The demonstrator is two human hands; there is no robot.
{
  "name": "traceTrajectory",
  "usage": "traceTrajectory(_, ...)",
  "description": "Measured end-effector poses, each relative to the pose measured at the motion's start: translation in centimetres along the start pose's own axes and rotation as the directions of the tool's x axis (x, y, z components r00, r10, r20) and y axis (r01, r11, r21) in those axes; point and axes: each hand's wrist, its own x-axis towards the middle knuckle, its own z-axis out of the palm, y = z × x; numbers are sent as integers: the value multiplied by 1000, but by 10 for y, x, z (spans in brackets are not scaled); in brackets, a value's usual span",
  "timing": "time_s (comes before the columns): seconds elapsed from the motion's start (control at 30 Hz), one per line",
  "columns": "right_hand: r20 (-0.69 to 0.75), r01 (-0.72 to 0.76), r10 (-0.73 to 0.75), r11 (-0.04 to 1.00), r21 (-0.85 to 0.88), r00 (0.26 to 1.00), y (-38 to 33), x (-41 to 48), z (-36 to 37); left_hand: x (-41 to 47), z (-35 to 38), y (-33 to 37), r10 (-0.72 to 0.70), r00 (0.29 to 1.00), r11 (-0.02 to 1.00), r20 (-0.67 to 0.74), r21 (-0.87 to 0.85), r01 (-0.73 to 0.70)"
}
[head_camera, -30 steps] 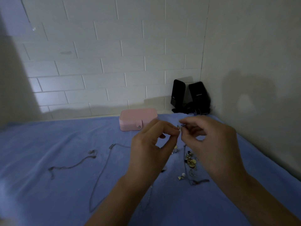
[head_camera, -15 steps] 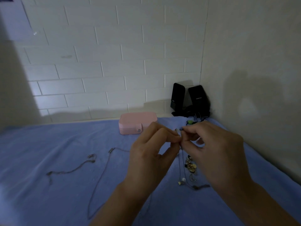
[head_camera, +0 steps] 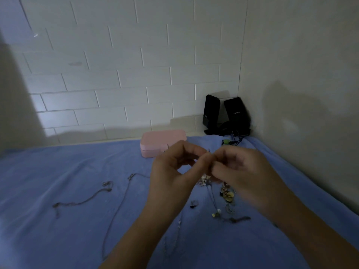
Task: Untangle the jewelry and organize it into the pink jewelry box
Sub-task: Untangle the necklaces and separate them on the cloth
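this is looking like a dim room at home: a blue blanket (head_camera: 58, 171) is covering the surface, a brick wall (head_camera: 116, 74) is rising at 12 o'clock, a plain wall (head_camera: 301, 55) is closing 3 o'clock, black speakers (head_camera: 225, 115) are standing at 1 o'clock, and a pink box (head_camera: 163, 138) is sitting at 12.

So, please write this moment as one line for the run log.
step: untangling | left hand: pinches necklace | right hand: pinches necklace | pink jewelry box: closed, behind hands
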Motion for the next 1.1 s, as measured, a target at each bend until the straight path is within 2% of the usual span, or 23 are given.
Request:
traceTrajectory(0.07,96,-131,114,973,190,989,0,3,-5,4,-1,1,-75,997,986,15,-146,77)
traceTrajectory(0.13,147,-166,131,952,256,980,1,4,-7,6,-3,0,-131,991,966,36,-218,135)
traceTrajectory(0.3,201,-151,85,927,344,976,0,4,-5,7,-10,-6,-179,980,933,91,-301,198)
traceTrajectory(0.43,242,-86,-11,917,390,970,0,3,-7,7,-13,-3,-165,975,911,151,-356,209)
traceTrajectory(0.6,142,33,-90,933,360,986,1,3,-5,7,-14,-1,-160,973,894,166,-394,214)
traceTrajectory(0.7,98,81,-131,912,401,987,0,2,-4,7,-14,-1,-152,975,889,162,-408,206)
traceTrajectory(0.9,150,-35,-55,844,536,987,-4,2,-5,7,-14,-1,-155,974,889,166,-406,211)
traceTrajectory(1.0,172,-71,-24,849,524,985,-5,2,-6,7,-15,1,-138,975,895,174,-400,198)
traceTrajectory(1.1,95,-40,-3,896,443,995,-5,1,-6,6,-14,1,-139,976,898,165,-394,195)
